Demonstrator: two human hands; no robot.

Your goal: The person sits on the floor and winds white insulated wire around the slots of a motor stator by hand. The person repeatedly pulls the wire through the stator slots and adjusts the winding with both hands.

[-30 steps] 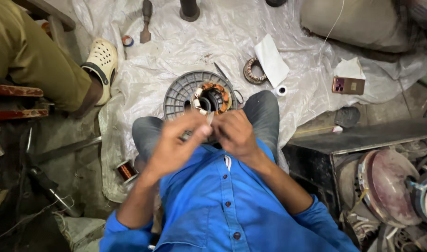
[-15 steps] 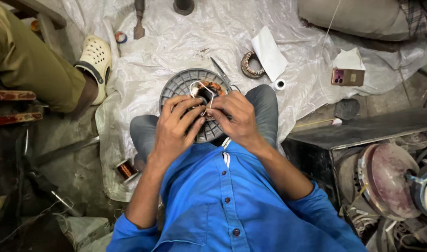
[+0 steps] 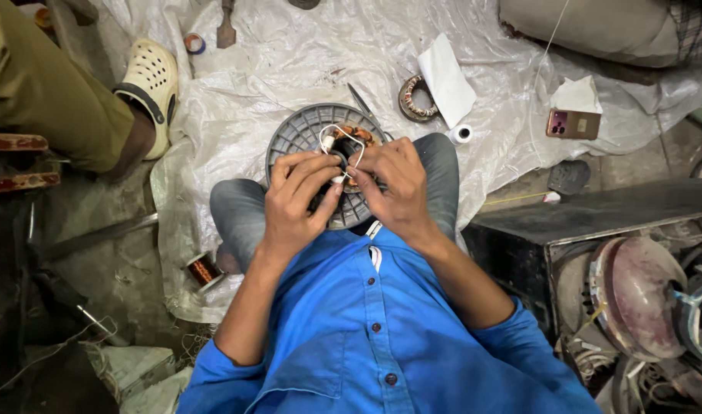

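Note:
A round grey ribbed motor housing [image 3: 297, 138] with copper windings [image 3: 356, 136] at its centre rests between my knees on a white plastic sheet [image 3: 305, 54]. My left hand [image 3: 299, 198] and my right hand [image 3: 393, 188] meet over the centre of it. Both pinch a thin white wire [image 3: 337, 130] that loops up from the windings, with a small white sleeve between the fingertips. I sit in a blue shirt and grey trousers.
Scissors [image 3: 361, 102], a wound ring coil [image 3: 412, 98], folded white paper [image 3: 447, 78], a small white tape roll [image 3: 461, 134] and a phone [image 3: 572, 123] lie on the sheet. A copper wire spool [image 3: 204, 270] sits at left. Another person's leg and cream sandal [image 3: 153, 84] are upper left. Dismantled fan parts [image 3: 635, 291] are at right.
Both hands have moved away from my chest and down onto the housing's centre, drawing the white wire with them. The camera view has tilted slightly lower.

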